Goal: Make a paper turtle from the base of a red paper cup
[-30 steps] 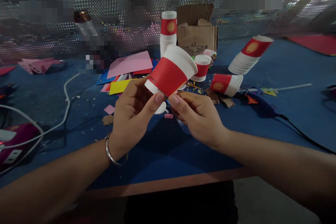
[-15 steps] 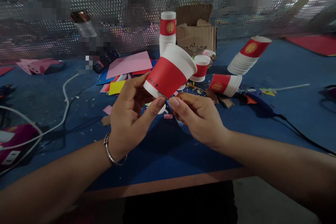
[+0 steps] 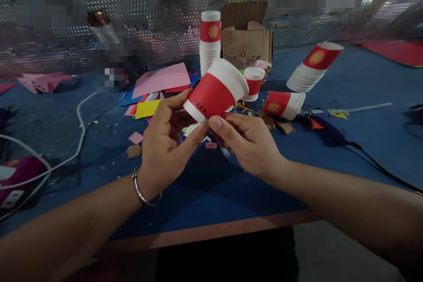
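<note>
One left hand [image 3: 165, 141], fingers grasping the base end of a tilted paper cup [image 3: 216, 90], held above the table [image 3: 214, 202]. Just right of it, the right hand [image 3: 254, 147], thumb and fingers pinching at the cup's lower edge. Could dent the paper wall through too hard a pinch, or, by swinging right, bump the sideways cup [image 3: 284, 105] or glue gun [image 3: 330, 132].

Count of items: hands, two (left hand [image 3: 161, 143], right hand [image 3: 253, 145]). Paper cup [image 3: 214, 92] in hand, one. Loose cups clearly seen on table: two, one upright cup [image 3: 253, 87] and one toppled cup [image 3: 284, 105]. Cup stacks [image 3: 210, 46]: two; cups per stack uncertain. Cardboard box [image 3: 247, 43]: one. Glue gun [image 3: 330, 134]: one. Bracelet [image 3: 139, 191]: one. Yellow sheet [image 3: 148, 109]: one. Paper scraps [image 3: 135, 137]: several, exact number unclear.
</note>
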Demonstrator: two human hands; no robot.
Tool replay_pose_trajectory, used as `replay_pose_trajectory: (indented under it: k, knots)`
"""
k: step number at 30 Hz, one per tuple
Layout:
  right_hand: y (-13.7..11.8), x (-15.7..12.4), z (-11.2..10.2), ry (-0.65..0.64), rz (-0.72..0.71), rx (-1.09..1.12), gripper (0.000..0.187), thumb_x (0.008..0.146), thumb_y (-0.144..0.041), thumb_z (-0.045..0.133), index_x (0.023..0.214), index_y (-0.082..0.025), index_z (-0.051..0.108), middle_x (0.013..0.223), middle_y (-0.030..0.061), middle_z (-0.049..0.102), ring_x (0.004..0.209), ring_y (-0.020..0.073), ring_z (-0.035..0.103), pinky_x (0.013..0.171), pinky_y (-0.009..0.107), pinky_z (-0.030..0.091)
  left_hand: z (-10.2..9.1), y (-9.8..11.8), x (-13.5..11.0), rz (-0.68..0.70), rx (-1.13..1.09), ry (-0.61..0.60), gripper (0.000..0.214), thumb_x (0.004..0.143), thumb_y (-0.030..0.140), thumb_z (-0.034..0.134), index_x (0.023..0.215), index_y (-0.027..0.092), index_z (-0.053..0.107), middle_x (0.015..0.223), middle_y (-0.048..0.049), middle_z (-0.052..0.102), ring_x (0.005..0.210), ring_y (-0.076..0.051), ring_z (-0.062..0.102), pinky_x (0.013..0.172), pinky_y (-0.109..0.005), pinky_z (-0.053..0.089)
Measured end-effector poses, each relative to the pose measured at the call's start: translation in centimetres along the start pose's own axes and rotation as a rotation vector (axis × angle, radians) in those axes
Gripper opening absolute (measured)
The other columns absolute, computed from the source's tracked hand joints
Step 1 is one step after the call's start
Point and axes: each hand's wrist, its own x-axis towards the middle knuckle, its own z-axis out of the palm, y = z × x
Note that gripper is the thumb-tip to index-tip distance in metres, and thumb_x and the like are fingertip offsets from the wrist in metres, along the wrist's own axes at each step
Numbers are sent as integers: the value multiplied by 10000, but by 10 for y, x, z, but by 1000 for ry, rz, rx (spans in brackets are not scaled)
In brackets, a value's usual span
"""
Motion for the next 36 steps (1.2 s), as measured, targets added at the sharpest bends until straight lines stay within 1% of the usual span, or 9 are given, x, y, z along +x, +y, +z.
replay_pose_trajectory:
  k: [6,10,12,15,19,23,27,31,36]
  knots:
    - [-2,0,0,-50,37,83,637,1014,-720,672,683,-213,472,614,-73,348,535,59,295,490,266,229,-11,-3,5,-86,-34,4,477,947,365,901,1384,365,709,1376,-12,768,1251,-266,774,1075,-441,671]
    - [2,-1,0,-45,60,101,626,1006,-716,687,694,-204,509,618,-71,366,534,55,316,489,259,238,-12,-9,5,-155,-76,-9,465,949,371,900,1373,349,713,1357,-18,777,1204,-229,783,1008,-382,693]
    - [3,-1,0,-38,67,96,627,1003,-723,686,695,-200,526,616,-66,389,534,56,329,487,258,246,-9,-9,4,-133,-58,-16,474,925,338,923,1355,332,722,1315,-29,784,1155,-222,793,967,-374,707]
    - [4,-2,0,-22,70,67,645,999,-739,678,679,-203,517,605,-62,397,529,59,332,477,261,242,-4,-8,0,-49,-30,-33,548,879,323,962,1370,301,720,1318,-56,766,1165,-260,787,993,-440,715]
    - [3,-4,1,-4,31,54,633,1000,-716,697,674,-204,518,589,-62,394,533,65,342,481,259,244,-2,-5,-5,18,72,-17,571,874,399,957,1392,346,723,1338,-75,724,1200,-323,753,1001,-526,715]
    - [4,-6,2,5,7,62,613,1005,-675,721,670,-202,523,581,-61,404,534,65,354,483,256,245,-1,-4,-9,23,149,8,558,871,421,951,1374,354,720,1305,-81,698,1170,-316,741,972,-530,721]
    - [0,-5,2,-9,8,46,622,1007,-692,705,666,-201,532,583,-56,416,551,72,363,494,255,266,2,0,-11,-5,76,12,512,897,389,932,1355,358,706,1319,-71,707,1184,-307,752,979,-529,724]
    - [-4,-3,1,-17,-23,70,608,1031,-680,675,680,-201,544,593,-56,425,558,72,377,509,251,301,4,7,-8,-101,-53,25,510,905,391,934,1362,377,707,1413,-33,725,1290,-293,740,1044,-502,708]
    - [-1,-1,1,-13,0,94,607,1027,-684,678,681,-205,538,607,-49,449,577,78,432,527,249,348,5,8,-5,-295,-233,49,383,954,435,892,1293,322,755,1305,-29,796,1209,-217,778,1063,-389,681]
